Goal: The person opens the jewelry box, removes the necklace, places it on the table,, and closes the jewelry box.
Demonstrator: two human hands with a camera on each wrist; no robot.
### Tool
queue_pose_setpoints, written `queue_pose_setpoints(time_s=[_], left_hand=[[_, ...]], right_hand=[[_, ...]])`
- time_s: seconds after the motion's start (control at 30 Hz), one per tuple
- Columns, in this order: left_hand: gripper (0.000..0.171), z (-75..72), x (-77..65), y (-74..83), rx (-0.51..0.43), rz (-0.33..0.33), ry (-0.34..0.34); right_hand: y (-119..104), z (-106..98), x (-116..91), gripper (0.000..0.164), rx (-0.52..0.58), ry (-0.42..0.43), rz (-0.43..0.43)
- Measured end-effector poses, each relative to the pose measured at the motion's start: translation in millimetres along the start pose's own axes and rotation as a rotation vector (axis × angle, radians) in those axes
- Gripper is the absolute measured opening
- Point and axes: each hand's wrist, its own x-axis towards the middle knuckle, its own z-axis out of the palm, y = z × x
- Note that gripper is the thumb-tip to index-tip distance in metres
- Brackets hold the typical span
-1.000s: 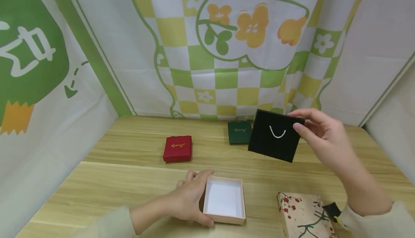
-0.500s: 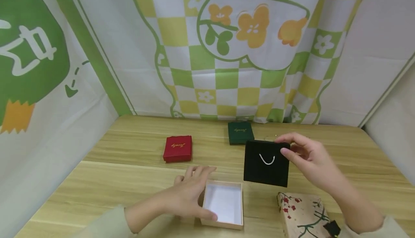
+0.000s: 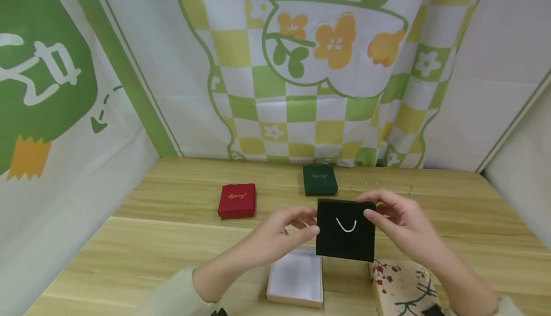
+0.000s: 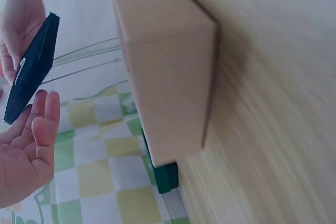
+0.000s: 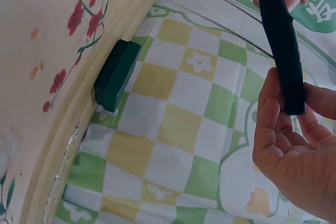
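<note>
My right hand pinches the upper right corner of a flat black jewellery pad, held upright above the table. A short white loop shows on the pad's near face. In the right wrist view, a thin silver chain hangs from the pad's far side. My left hand is at the pad's left edge, its fingers loosely bent; whether it touches the pad is unclear. Below, an open box base with a white inside lies on the table, partly hidden by the pad and left hand.
A floral box lid lies at the front right, partly under my right forearm. Farther back sit a red box and a dark green box. A thin chain lies at the back right, before the checked curtain.
My right hand has brought the black pad down and left, towards the open box. My left hand has left the box's side and risen to the pad's left edge.
</note>
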Motion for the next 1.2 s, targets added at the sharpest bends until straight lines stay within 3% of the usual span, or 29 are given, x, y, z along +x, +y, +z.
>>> queue_pose_setpoints(time_s=[0.2, 0.4, 0.57, 0.73, 0.9, 1.07, 1.2], left_hand=[[0.041, 1.5, 9.7, -1.8, -0.088, -0.016, 0.007], [0.019, 3.7, 13.3, -1.2, -0.128, -0.032, -0.002], [0.023, 4.6, 15.5, -1.0, -0.140, -0.016, -0.005], [0.022, 5.3, 16.5, -2.5, -0.170, -0.001, -0.008], [0.023, 5.3, 16.4, -3.7, -0.172, -0.006, -0.005], [0.027, 4.1, 14.9, -3.5, -0.174, -0.034, -0.007], [0.022, 4.5, 13.5, -3.7, -0.214, -0.050, -0.023]], right_hand=[[4.5, 7.2, 0.4, 0.022, 0.053, 0.001, 0.012], [4.9, 9.3, -0.9, 0.022, 0.054, -0.006, 0.008], [5.1, 10.7, 0.2, 0.023, 0.065, 0.004, -0.023], [3.9, 13.2, 0.4, 0.023, 0.058, 0.014, -0.002], [-1.3, 13.4, 0.1, 0.028, -0.058, 0.064, -0.053], [-10.7, 13.1, -1.2, 0.037, -0.264, 0.048, -0.237], [-18.0, 16.2, -5.2, 0.029, -0.431, 0.003, -0.336]])
